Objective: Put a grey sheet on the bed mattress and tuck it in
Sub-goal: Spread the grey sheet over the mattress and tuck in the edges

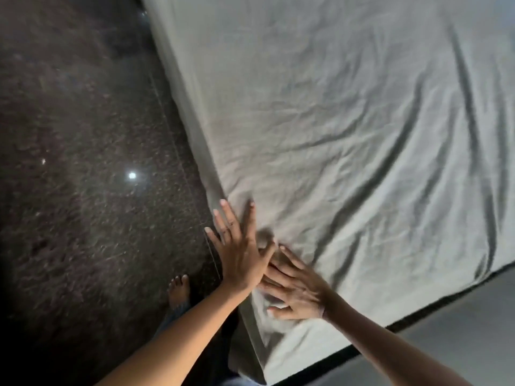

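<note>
A grey sheet [334, 121] covers the top of the bed mattress and hangs down its left side [195, 129]. The cloth is creased, with long folds running toward the near left edge. My left hand [239, 249] lies flat on the sheet at that edge, fingers spread and pointing away from me. My right hand [295, 288] rests flat on the sheet just behind it, fingers apart and pointing left, touching the left hand's thumb side. Neither hand grips the cloth.
A dark speckled stone floor [83, 162] lies left of the bed, with a bright light reflection on it. My bare foot [179, 288] stands on the floor beside the bed. A dark strip and a pale grey surface [446, 344] border the mattress at lower right.
</note>
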Demonstrator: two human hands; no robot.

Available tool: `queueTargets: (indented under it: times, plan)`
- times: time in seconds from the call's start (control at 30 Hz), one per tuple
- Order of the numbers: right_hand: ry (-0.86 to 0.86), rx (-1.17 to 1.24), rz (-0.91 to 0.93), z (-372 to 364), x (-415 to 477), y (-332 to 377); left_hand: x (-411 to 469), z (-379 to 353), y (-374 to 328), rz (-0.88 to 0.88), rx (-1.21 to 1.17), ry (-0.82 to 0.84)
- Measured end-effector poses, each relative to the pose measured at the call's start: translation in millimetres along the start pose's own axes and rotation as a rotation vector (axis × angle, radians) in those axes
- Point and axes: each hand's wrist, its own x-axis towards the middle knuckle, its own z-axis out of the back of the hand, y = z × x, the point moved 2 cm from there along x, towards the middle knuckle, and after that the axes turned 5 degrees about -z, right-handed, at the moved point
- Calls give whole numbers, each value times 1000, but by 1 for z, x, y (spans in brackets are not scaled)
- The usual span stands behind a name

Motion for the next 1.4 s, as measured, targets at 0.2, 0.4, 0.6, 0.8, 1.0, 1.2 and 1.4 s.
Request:
queueTargets:
  times: [0.2,0.4,0.6,0.8,1.0,1.2,1.4]
  plan:
    - [-275,90,-1141,11,-4,-88,52,20,-55,-344,-112,-201]
    - [-95,257,-1728,-34,-80,-93,73,-43,-132,-831,162,59]
    - [-60,365,-1930,-34,-166,-38,28,-103,-175,-1106,360,227]
    - [-241,440,-1963,-19,-193,-51,-28,-131,-205,-1267,330,221]
    - [-226,441,-1732,-19,-193,-126,14,-143,-240,-1101,173,131]
    - [-134,519,-1848,-34,-229,-125,18,-146,-241,-1107,420,289]
    - [-159,470,-1900,-14,-240,-150,26,-122,-297,-1125,463,392]
